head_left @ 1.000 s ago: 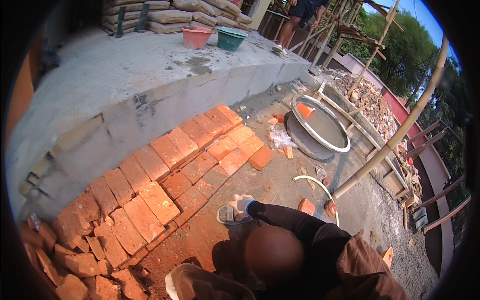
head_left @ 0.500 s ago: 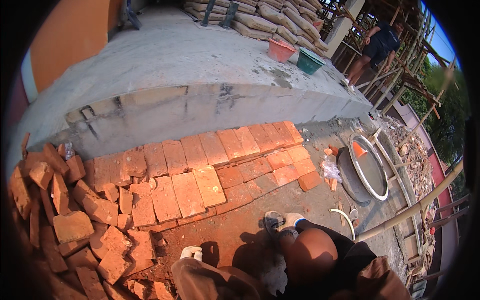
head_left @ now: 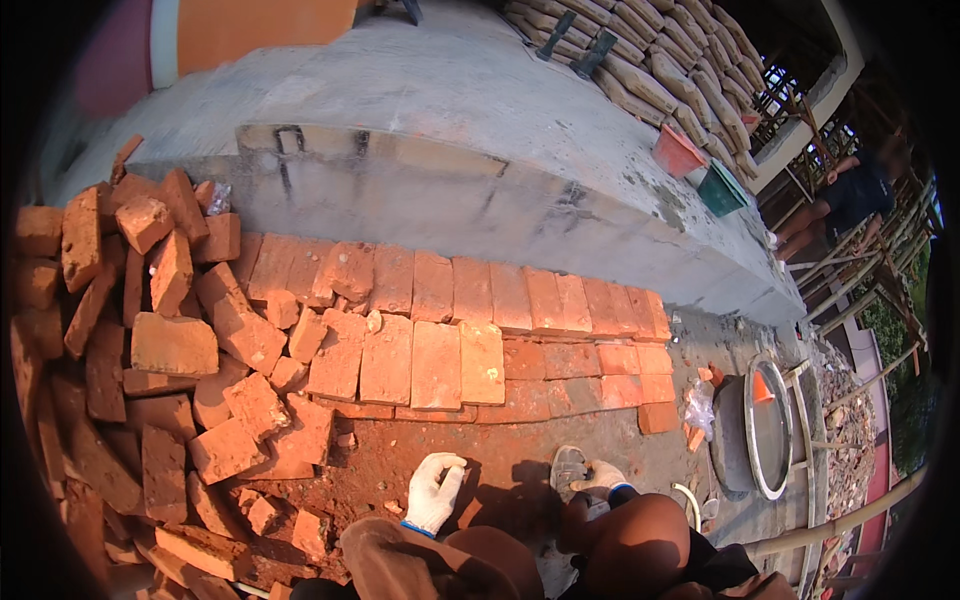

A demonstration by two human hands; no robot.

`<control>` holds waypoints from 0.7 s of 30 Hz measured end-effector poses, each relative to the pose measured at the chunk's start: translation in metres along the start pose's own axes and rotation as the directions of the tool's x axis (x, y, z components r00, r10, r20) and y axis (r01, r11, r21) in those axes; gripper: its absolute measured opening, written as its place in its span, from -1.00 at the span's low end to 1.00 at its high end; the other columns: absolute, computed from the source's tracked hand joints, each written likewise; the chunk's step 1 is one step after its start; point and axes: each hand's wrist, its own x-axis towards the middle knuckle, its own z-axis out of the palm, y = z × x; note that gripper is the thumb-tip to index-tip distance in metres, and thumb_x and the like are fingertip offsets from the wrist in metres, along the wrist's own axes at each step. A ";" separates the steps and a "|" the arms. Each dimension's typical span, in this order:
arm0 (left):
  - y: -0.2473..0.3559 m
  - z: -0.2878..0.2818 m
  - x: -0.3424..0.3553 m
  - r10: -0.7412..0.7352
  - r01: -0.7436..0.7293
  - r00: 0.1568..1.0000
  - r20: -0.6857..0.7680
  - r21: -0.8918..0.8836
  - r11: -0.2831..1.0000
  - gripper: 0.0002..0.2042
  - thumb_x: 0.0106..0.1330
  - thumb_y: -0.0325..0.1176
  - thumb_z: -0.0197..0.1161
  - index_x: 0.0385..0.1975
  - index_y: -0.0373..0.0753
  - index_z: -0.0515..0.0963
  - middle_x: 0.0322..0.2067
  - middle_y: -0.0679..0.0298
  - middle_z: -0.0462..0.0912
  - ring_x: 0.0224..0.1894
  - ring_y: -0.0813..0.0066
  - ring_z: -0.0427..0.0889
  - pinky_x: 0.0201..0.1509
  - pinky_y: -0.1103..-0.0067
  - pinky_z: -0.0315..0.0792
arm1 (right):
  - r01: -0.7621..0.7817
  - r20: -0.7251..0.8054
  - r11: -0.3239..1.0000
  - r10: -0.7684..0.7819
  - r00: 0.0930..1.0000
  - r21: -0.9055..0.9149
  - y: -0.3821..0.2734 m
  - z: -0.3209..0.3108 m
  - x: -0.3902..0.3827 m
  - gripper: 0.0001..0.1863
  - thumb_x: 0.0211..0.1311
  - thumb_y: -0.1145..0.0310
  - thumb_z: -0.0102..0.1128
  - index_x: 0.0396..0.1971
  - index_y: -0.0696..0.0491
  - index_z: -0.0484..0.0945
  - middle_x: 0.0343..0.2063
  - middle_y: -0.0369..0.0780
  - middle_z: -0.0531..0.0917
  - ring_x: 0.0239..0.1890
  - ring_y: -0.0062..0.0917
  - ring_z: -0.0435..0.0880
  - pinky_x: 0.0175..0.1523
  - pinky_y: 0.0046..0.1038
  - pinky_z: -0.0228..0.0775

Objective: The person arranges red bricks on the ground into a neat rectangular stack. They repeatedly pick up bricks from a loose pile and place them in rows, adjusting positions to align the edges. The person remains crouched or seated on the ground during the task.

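Observation:
My left hand [head_left: 434, 493], in a white glove with a blue cuff, hangs over reddish soil in front of the brick row. Its fingers are loosely curved and apart, and nothing shows in them. Beside my shoe [head_left: 568, 468], my gloved right hand [head_left: 603, 477] hangs ahead of my knee [head_left: 640, 545]; its fingers are too unclear to read. Ahead of both hands, orange bricks lie side by side in a stepped row, including one pale-faced brick [head_left: 482, 364] on the upper layer. Left of my left hand is a heap of loose and broken bricks [head_left: 175, 345].
A raised concrete slab [head_left: 400, 180] runs behind the bricks. On it stand a red bucket [head_left: 678, 152], a green bucket [head_left: 722, 190] and stacked sacks [head_left: 640, 80]. At right are a round mixing tub [head_left: 768, 425], a pole [head_left: 840, 515] and a person [head_left: 855, 195] near scaffolding.
The view has swung left, so the scene sits turned and the brick heap shows more fully. My left hand has come out from behind my knee, further into view.

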 end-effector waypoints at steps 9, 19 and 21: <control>-0.007 -0.005 -0.032 -0.139 0.135 0.988 0.061 0.064 0.989 -0.86 0.61 -0.38 0.41 -0.01 -0.24 0.83 0.05 0.05 0.86 0.16 0.06 0.84 0.29 0.27 0.67 | 0.088 -0.229 0.995 -0.095 0.969 -0.040 -0.026 0.031 0.029 -0.01 0.23 -0.21 0.68 0.55 0.07 0.63 0.64 0.25 0.47 0.67 0.20 0.46 0.73 -0.06 0.37; -0.016 -0.001 -0.041 -0.235 0.199 0.938 0.255 0.157 0.967 -0.85 0.64 -0.42 0.41 0.08 -0.25 0.80 0.09 0.08 0.81 0.19 0.16 0.79 0.33 0.33 0.63 | 0.344 -0.012 0.891 -0.364 0.931 -0.297 -0.044 -0.105 0.007 -0.25 0.32 -0.10 0.63 0.38 0.04 0.76 0.36 0.03 0.75 0.42 0.07 0.72 0.53 0.00 0.56; -0.020 -0.008 -0.047 -0.277 0.248 0.928 0.249 0.144 0.958 -0.84 0.64 -0.44 0.41 0.10 -0.28 0.80 0.07 0.10 0.80 0.14 0.20 0.80 0.28 0.37 0.63 | 0.396 0.064 0.848 -0.400 0.914 -0.352 -0.053 -0.148 0.019 -0.46 0.34 -0.14 0.60 0.01 0.04 0.87 0.05 0.04 0.87 0.23 0.06 0.83 0.32 0.04 0.66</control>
